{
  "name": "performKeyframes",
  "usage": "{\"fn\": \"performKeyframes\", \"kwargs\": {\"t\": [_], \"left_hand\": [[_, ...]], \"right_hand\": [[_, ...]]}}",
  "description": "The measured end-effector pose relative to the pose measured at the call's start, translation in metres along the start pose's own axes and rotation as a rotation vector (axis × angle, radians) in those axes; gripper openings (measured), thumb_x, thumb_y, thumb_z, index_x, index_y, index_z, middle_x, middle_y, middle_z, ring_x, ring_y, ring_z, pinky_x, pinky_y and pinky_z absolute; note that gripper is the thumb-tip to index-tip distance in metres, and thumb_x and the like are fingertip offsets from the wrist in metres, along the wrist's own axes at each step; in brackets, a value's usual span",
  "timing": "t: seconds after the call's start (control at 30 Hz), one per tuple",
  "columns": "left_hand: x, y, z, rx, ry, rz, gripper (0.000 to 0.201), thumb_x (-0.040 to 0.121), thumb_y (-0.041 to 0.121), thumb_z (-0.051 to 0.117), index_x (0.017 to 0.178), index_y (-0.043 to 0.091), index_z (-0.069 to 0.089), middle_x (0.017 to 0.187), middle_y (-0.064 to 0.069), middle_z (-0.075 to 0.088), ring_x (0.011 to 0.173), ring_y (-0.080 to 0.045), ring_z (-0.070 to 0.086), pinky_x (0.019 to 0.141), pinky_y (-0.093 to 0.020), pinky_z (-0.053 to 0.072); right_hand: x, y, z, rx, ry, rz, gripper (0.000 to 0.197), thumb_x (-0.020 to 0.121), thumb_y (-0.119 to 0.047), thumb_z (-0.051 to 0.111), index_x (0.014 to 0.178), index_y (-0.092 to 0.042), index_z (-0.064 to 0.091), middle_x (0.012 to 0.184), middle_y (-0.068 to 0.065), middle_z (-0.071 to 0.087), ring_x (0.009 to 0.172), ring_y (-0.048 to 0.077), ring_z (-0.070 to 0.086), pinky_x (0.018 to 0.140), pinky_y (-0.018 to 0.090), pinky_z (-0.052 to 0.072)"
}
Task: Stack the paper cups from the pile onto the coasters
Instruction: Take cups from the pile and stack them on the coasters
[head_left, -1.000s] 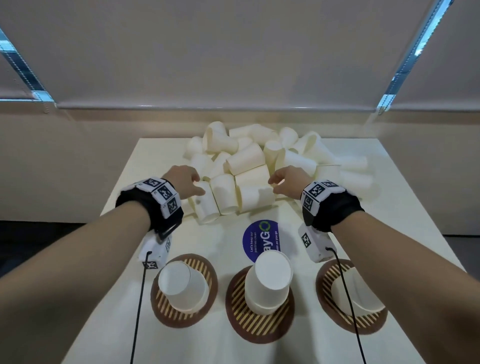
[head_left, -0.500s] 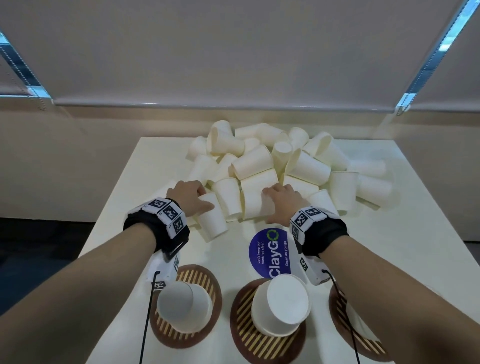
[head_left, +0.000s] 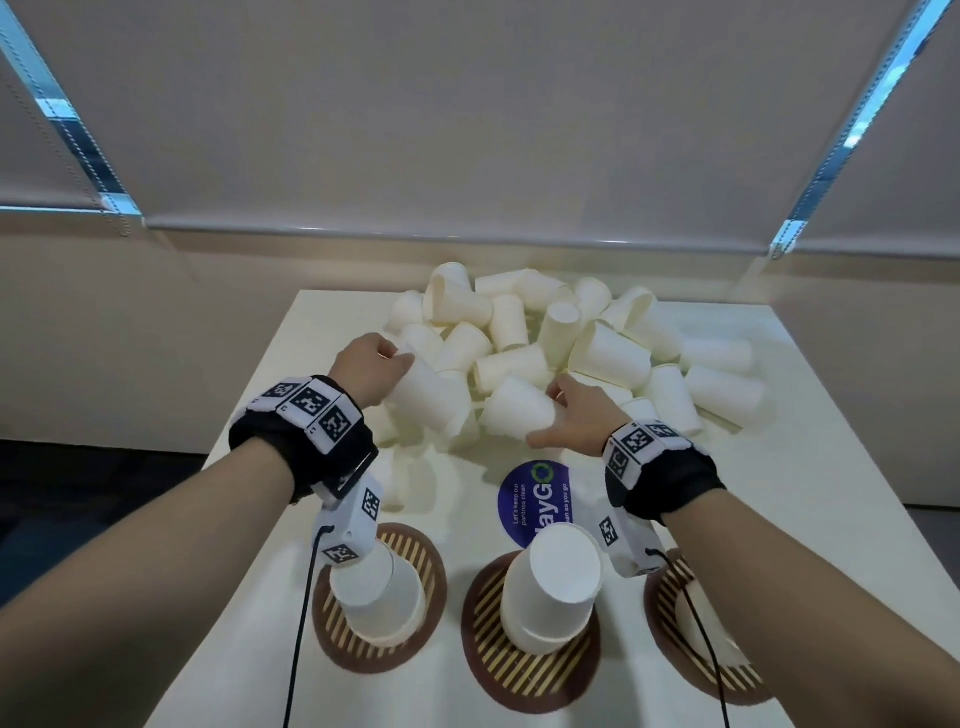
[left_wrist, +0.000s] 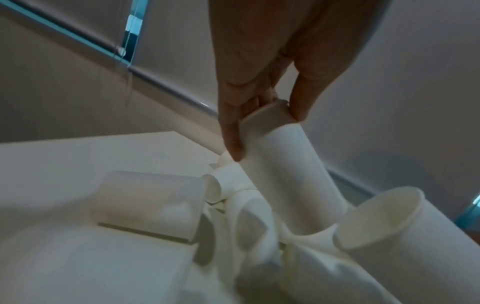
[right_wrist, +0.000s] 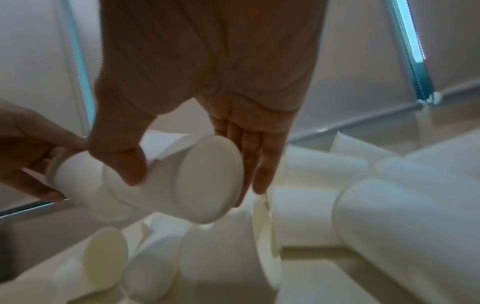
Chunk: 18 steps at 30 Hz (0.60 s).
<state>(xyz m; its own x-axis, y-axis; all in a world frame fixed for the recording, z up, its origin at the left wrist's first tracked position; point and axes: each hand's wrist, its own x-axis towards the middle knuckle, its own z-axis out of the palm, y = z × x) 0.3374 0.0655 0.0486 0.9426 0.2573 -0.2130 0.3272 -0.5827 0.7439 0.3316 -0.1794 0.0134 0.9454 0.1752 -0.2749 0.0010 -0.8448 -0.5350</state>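
Note:
A pile of white paper cups (head_left: 561, 332) lies at the far end of the table. My left hand (head_left: 371, 366) grips one cup (head_left: 426, 397) (left_wrist: 285, 164) by its base end, lifted off the pile's near left edge. My right hand (head_left: 576, 413) holds another cup (head_left: 514, 408) (right_wrist: 187, 181) by its base end, thumb on one side and fingers on the other. Three brown striped coasters sit near me: left (head_left: 421, 551), middle (head_left: 483, 644), right (head_left: 670, 613). Upside-down cups stand on the left (head_left: 379, 597) and middle (head_left: 553, 587) coasters; a cup (head_left: 691, 618) on the right one is partly hidden by my arm.
A blue round sticker (head_left: 535, 499) lies on the white table (head_left: 805, 467) between pile and coasters. Wrist-camera cables (head_left: 296, 649) hang over the near table. The table's left edge drops to a dark floor; a wall with blinds stands behind the pile.
Both hands have closed on cups at the pile's near edge and lifted them slightly. The head view has shifted, showing the coasters lower in the frame.

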Motion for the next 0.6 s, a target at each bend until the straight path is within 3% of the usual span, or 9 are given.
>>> {"fn": "performKeyframes", "kwargs": {"t": [0.1,0.17,0.23,0.3,0.37,0.43,0.6], "left_hand": [[-0.015,0.01,-0.002,-0.214,-0.098,-0.072,0.022,0.096,0.026,0.048,0.105,0.006,0.05,0.12,-0.016,0.052,0.104,-0.034,0.057,0.074,-0.038,0.055],[-0.031,0.022,0.001,-0.338,-0.222,-0.093,0.023,0.1,0.022,0.043,0.11,0.003,0.051,0.116,-0.017,0.05,0.093,-0.03,0.057,0.069,-0.035,0.056],[-0.049,0.035,0.004,-0.42,-0.355,-0.089,0.024,0.101,0.021,0.041,0.111,0.002,0.053,0.111,-0.015,0.052,0.09,-0.027,0.057,0.075,-0.038,0.056],[-0.064,0.047,0.005,-0.447,-0.473,-0.1,0.041,0.1,0.037,0.038,0.126,0.007,0.05,0.117,-0.012,0.056,0.1,-0.028,0.057,0.079,-0.042,0.054],[-0.076,0.057,-0.001,-0.329,-0.562,-0.06,0.051,0.098,0.049,0.034,0.132,0.013,0.046,0.124,-0.008,0.056,0.108,-0.026,0.055,0.089,-0.044,0.048],[-0.086,0.064,-0.012,-0.224,-0.596,-0.031,0.051,0.098,0.05,0.034,0.13,0.013,0.049,0.123,-0.008,0.059,0.108,-0.024,0.056,0.094,-0.044,0.045],[-0.109,0.055,-0.038,-0.221,-0.661,0.032,0.036,0.1,0.037,0.038,0.106,0.011,0.062,0.094,-0.004,0.069,0.082,-0.018,0.066,0.074,-0.031,0.052]], "right_hand": [[-0.017,-0.009,-0.016,0.096,0.034,-0.078,0.06,0.069,-0.033,0.078,0.118,-0.015,0.049,0.105,0.0,0.056,0.094,0.019,0.055,0.081,0.03,0.048],[-0.026,-0.018,-0.024,0.167,0.071,-0.133,0.058,0.069,-0.034,0.079,0.118,-0.019,0.052,0.105,0.002,0.06,0.092,0.02,0.059,0.08,0.029,0.049],[-0.037,-0.03,-0.031,0.236,0.117,-0.199,0.057,0.068,-0.034,0.08,0.118,-0.022,0.056,0.109,0.004,0.063,0.093,0.022,0.062,0.085,0.034,0.053],[-0.048,-0.043,-0.035,0.283,0.153,-0.27,0.054,0.069,-0.029,0.081,0.117,-0.022,0.058,0.111,0.001,0.062,0.094,0.02,0.061,0.087,0.033,0.052],[-0.06,-0.053,-0.04,0.301,0.17,-0.326,0.051,0.069,-0.023,0.081,0.115,-0.019,0.059,0.109,-0.004,0.059,0.095,0.015,0.057,0.085,0.027,0.049],[-0.072,-0.058,-0.049,0.326,0.166,-0.342,0.046,0.069,-0.02,0.081,0.109,-0.021,0.059,0.102,-0.004,0.059,0.091,0.014,0.057,0.076,0.022,0.049],[-0.118,-0.063,-0.085,0.31,0.184,-0.261,0.04,0.068,-0.026,0.079,0.099,-0.021,0.054,0.088,-0.002,0.06,0.07,0.014,0.056,0.053,0.024,0.047]]}}
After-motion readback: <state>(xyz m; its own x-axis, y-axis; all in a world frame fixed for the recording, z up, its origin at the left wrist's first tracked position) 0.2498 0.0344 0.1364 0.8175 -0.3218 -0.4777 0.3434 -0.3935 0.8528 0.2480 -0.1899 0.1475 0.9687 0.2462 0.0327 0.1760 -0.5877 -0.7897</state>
